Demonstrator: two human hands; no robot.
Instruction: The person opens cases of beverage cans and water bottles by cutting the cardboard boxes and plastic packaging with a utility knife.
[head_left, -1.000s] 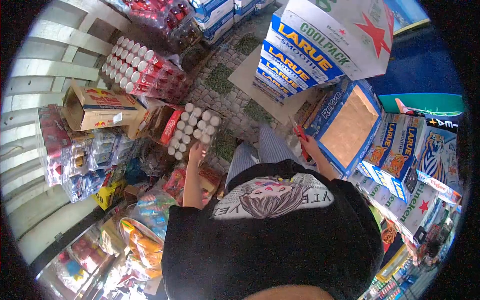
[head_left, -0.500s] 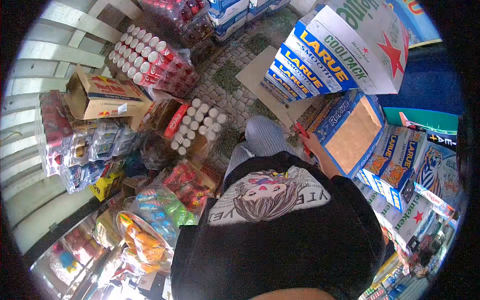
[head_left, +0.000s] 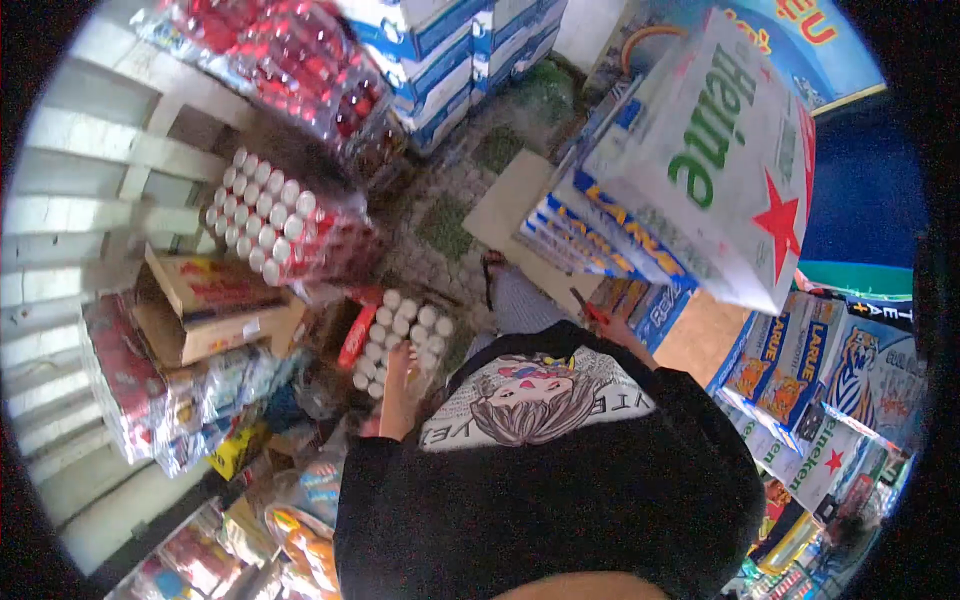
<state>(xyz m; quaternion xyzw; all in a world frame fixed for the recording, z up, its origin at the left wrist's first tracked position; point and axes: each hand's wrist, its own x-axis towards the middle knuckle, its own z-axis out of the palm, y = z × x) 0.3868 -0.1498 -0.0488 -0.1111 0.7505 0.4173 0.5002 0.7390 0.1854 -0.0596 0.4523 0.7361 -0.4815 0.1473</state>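
My left hand (head_left: pixel 402 358) is over the near part of a pack of white-topped cans (head_left: pixel 424 318), its fingers slightly apart and a little blurred. Whether it touches the cans is unclear. A red Coca-Cola panel (head_left: pixel 356 335) lies along the left side of these cans. My right hand (head_left: pixel 612 326) is closed on a red-handled tool (head_left: pixel 597 314) with a thin dark end, beside the blue Revive carton (head_left: pixel 662 310). The tool's exact kind is too small to tell.
Tall stacked Larue and Heineken cartons (head_left: pixel 690 190) rise at the right. Another wrapped can stack (head_left: pixel 290 225) and an opened Red Bull box (head_left: pixel 215 305) are at the left. Wrapped red bottles (head_left: pixel 290 60) and blue-white cartons (head_left: pixel 430 70) stand ahead. Flat cardboard (head_left: pixel 510 210) lies on the floor.
My left hand has come into view and reached over the cans. My right hand still holds the tool. The view has shifted, with the Heineken carton larger and lower.
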